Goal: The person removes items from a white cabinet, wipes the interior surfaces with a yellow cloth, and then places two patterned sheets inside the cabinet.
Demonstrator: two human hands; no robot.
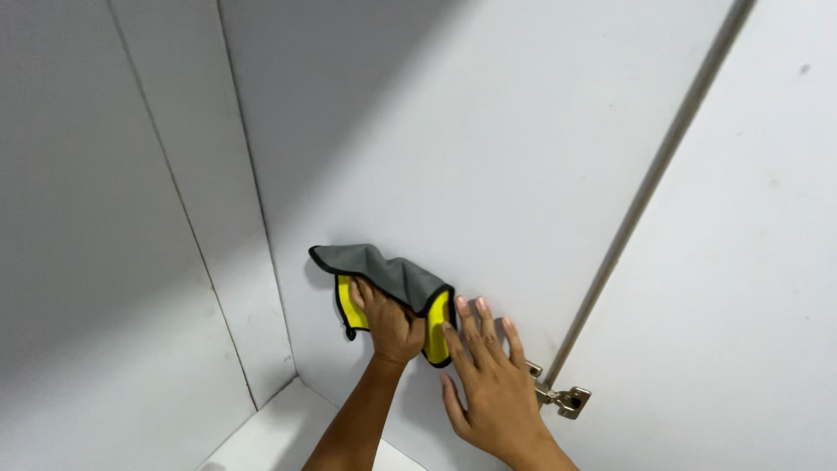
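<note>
One soft, light grey-and-yellow cloth [384, 283] is bunched in the left hand [390, 327] against the white cabinet panel [453, 157]; best gripped mid-fold. The right hand [490, 384] rests flat, open.

Cloth [384, 288] pressed on cabinet side panel [453, 148] under left hand [390, 327]; right hand [488, 384] flat on panel just right (fingertip touching cloth); hinge [562, 399] right of it; shelf [279, 436] below.

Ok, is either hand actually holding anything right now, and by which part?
The left hand holds a grey and yellow cloth, pressing its lower middle against the white cabinet wall. The right hand holds nothing; it lies flat on that wall.
</note>
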